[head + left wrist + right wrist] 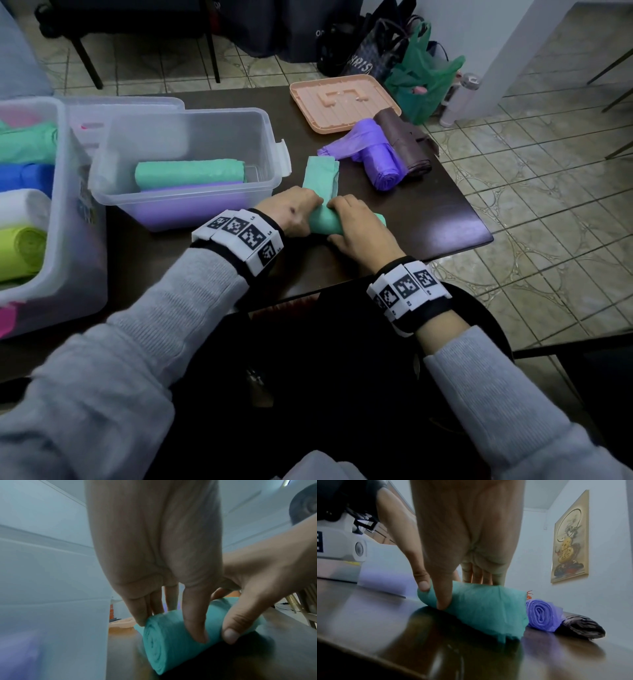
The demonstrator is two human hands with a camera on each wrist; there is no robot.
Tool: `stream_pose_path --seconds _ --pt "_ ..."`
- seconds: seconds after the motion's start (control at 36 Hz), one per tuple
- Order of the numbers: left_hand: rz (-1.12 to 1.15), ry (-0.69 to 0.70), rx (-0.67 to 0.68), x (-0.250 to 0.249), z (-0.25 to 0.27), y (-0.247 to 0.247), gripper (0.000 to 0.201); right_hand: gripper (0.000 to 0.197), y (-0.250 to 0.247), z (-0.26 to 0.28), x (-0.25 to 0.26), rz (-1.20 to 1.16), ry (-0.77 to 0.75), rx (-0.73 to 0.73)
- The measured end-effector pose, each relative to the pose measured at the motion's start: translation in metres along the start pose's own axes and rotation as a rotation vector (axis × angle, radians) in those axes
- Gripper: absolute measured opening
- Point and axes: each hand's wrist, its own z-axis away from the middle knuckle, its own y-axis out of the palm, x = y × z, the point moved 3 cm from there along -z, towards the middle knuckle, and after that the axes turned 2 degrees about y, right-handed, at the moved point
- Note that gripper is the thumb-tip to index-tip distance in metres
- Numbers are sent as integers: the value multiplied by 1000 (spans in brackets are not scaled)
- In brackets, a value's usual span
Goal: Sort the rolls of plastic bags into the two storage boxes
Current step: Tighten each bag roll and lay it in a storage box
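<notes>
Head view: both hands bear on a green roll (346, 222) lying on the counter (428, 219) near its front edge, its loose tail (320, 176) trailing away from the person. Left hand (291, 214) grips one end, right hand (356, 233) the other; the wrist views show thumbs and fingers (195, 622) curled round the roll, pinching it against the surface. Judged soft, light and slippery thin film, liable to unwind, so it is best held round the body with the tail tucked in. Small clear box (274, 137), just left of the hands, already holds a green and a purple roll; large clear box (65, 192) at far left holds several coloured rolls. Purple roll (380, 161) and brown roll (407, 137) lie touching each other beyond the hands, unsorted, with a peach lid (342, 102) behind. Nothing is seen blocking the way to the small box; its near wall must be cleared
</notes>
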Motion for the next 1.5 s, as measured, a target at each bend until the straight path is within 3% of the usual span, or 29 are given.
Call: stream_pose_path --seconds 0.11,0.19,0.47,0.56,0.61,0.69,0.81,0.97,1.08,1.28,1.5 --pt "1 29 -97 1 0 -3 62 50 -4 -5 -1 -24 43 62" --pt "-15 44 -138 0 4 -2 61 51 -9 -7 0 -24 55 155" --pt "139 23 -4 1 12 -8 52 43 -20 2 0 -4 82 427" --pt "162 17 13 0 12 -9 52 44 -16 4 2 1 101 392" --pt "177 4 20 1 10 -9 50 48 -14 5 5 -49 93 267" --pt "165 -16 13 4 8 -9 45 34 -14 10 9 -53 22 73" --pt "170 -42 2 5 5 -3 44 30 -10 14 10 -32 6 8" --pt "160 -46 -148 5 2 -1 40 61 -3 13 8 -10 37 58" --pt "210 -29 -237 5 4 0 33 67 3 10 5 -22 78 135" --pt "104 -3 -96 9 14 -1 58 74 1 2 -6 -98 95 220" --pt "121 0 -110 8 17 -1 55 76 -7 -10 -14 -170 165 335"
